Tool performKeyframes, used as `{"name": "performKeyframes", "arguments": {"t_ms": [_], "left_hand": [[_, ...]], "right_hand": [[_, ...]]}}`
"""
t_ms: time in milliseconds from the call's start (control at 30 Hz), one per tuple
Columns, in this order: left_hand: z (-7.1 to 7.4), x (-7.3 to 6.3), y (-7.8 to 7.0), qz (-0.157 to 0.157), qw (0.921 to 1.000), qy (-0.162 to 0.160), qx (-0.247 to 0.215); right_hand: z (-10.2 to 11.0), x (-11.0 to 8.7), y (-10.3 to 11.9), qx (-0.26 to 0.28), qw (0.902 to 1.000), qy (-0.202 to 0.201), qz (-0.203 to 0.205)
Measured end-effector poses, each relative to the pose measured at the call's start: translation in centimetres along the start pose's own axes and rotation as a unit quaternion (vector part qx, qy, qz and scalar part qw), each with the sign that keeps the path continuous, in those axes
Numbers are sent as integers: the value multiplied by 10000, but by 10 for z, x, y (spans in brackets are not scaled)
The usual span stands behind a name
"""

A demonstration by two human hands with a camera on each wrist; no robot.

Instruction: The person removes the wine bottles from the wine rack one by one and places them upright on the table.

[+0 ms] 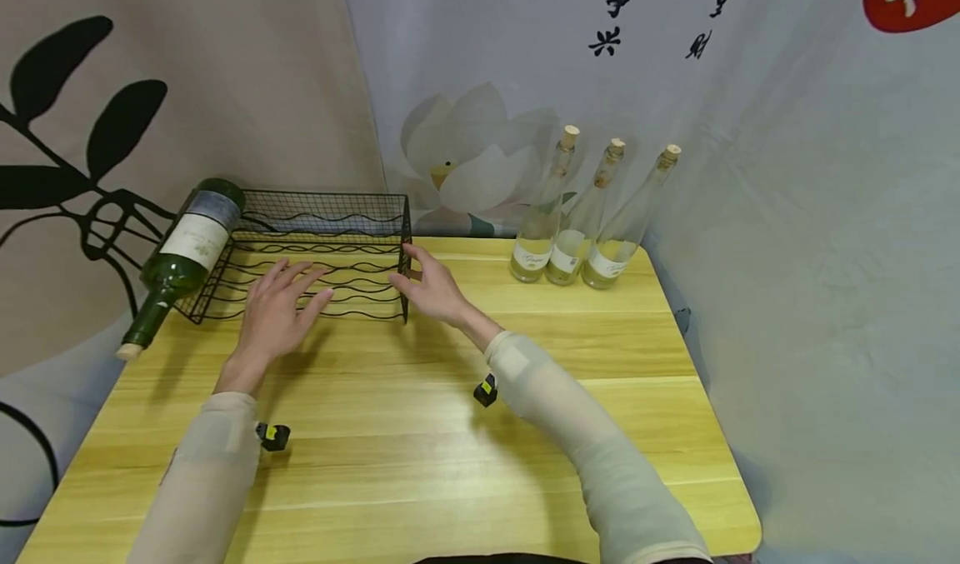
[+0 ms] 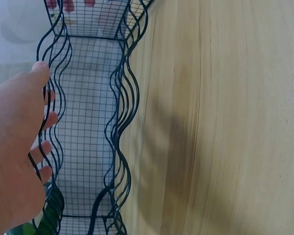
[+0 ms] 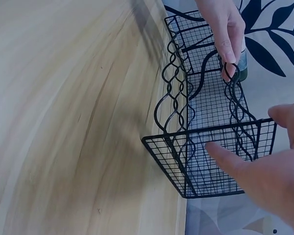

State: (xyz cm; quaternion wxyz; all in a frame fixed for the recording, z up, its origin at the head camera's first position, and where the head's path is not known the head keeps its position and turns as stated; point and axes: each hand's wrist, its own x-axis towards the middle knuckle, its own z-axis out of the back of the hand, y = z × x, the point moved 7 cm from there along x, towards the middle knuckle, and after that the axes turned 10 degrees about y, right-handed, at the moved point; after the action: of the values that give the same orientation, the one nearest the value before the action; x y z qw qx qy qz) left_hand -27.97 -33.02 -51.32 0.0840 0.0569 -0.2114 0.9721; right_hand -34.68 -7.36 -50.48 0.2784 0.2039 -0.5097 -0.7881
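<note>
A black wire rack with wavy rails and mesh sides stands at the table's back left. My left hand is over its front middle, fingers spread and loosely bent. In the left wrist view those fingertips show through the wavy wires. At the rack's right end is my right hand, thumb and index finger apart. Its index fingertip is right at the top corner, and its thumb overlaps the end mesh. A corked green wine bottle lies across the rack's left end, neck toward the front left.
Three clear corked bottles with white labels stand upright together at the back right. The wooden table reaches back to a hanging cloth with printed flowers and characters. Dark printed leaves are on the left.
</note>
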Motion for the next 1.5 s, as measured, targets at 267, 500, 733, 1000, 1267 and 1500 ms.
{"name": "performKeyframes", "arguments": {"t_ms": [267, 500, 733, 1000, 1267, 1500], "left_hand": [[1, 0, 0, 60, 9999, 158, 27], [1, 3, 1, 94, 9994, 325, 6], [7, -1, -4, 67, 9997, 229, -7], [18, -12, -8, 201, 9997, 119, 0], [37, -27, -12, 211, 9995, -185, 153], [63, -46, -9, 338, 9973, -605, 226]], "right_hand": [[1, 0, -1, 265, 9996, -73, -84], [2, 0, -2, 468, 9988, -122, -63], [2, 0, -3, 539, 9984, -156, -34], [1, -1, -5, 570, 9983, -96, -35], [2, -3, -5, 620, 9980, -92, -34], [1, -1, -7, 615, 9981, -58, -6]]}}
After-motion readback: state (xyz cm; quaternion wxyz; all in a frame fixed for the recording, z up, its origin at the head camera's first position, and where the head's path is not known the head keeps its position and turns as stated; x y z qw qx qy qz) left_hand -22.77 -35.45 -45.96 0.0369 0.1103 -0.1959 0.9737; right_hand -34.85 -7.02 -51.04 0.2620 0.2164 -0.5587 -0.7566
